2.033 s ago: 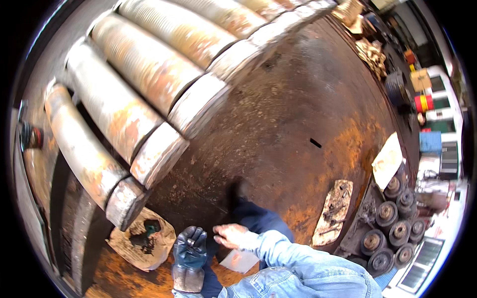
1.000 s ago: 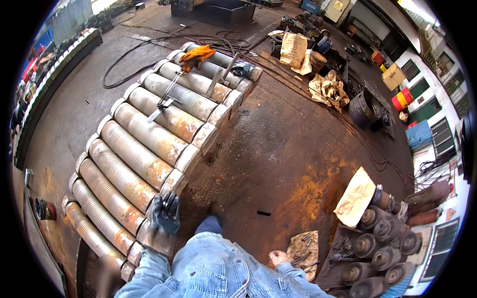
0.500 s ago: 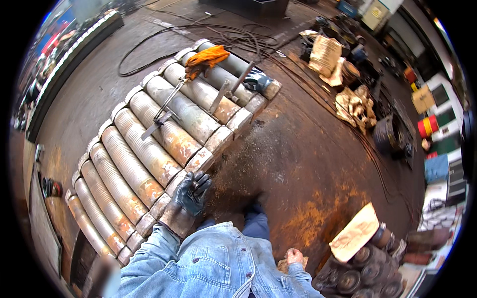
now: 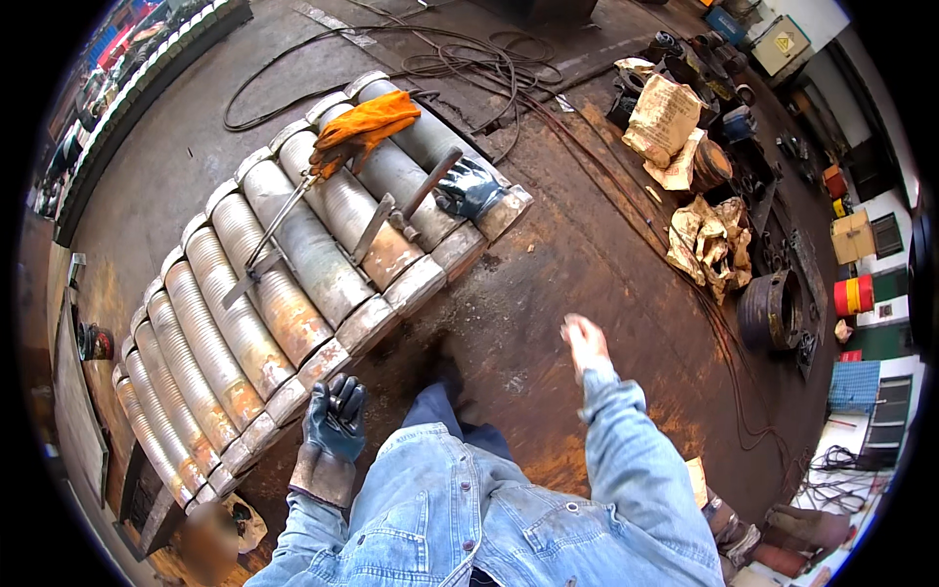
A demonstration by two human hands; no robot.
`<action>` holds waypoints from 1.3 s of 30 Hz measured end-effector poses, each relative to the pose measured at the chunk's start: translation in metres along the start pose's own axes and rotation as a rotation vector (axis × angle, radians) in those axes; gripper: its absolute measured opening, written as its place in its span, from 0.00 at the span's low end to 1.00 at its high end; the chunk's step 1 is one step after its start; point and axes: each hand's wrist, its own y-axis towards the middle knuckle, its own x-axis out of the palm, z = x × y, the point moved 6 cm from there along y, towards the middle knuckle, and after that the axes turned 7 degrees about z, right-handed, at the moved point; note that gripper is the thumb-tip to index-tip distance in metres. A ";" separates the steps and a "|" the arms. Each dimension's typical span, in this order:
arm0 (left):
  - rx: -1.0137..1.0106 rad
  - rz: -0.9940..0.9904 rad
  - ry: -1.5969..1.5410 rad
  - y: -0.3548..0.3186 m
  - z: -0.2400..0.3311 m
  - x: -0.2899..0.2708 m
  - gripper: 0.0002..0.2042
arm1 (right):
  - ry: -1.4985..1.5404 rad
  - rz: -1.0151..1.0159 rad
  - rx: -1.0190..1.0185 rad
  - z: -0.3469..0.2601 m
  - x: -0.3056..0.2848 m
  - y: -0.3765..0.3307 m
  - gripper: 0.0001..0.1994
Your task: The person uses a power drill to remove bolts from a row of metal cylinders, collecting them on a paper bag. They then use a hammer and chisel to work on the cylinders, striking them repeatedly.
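The gloved left hand (image 4: 335, 423), fingers curled and empty, hangs just beside the end of the rusty rollers (image 4: 293, 284) lying in a row on the floor; the bare right hand (image 4: 585, 342) swings spread and empty (steady footing on the stained floor (image 4: 548, 254) seems wise).

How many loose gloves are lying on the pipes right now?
2: an orange glove on the far pipes over a long tool's end, and a dark blue glove near the far pipe ends. Others may be hidden.

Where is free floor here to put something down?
Free: the rusty floor between the row of rollers and the crumpled paper, ahead of the right hand. Crowded: the roller tops with tools and gloves; the far floor with cables.
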 end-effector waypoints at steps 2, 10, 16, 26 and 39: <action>0.026 -0.011 0.012 0.014 -0.007 0.026 0.22 | 0.338 -0.026 0.224 -0.039 0.057 0.059 0.15; -0.090 -0.426 -0.071 0.088 -0.043 0.168 0.20 | 0.717 0.045 0.618 -0.009 0.174 0.198 0.24; 0.076 -0.132 0.099 0.095 -0.048 0.204 0.15 | 1.134 -0.275 0.735 -0.038 0.210 0.228 0.25; 0.108 0.108 0.003 0.087 -0.112 0.216 0.13 | -0.277 -0.388 -0.853 -0.109 0.261 0.267 0.10; 0.067 -0.164 -0.030 0.124 -0.168 0.282 0.11 | -0.804 -0.753 -1.097 -0.193 0.379 0.341 0.21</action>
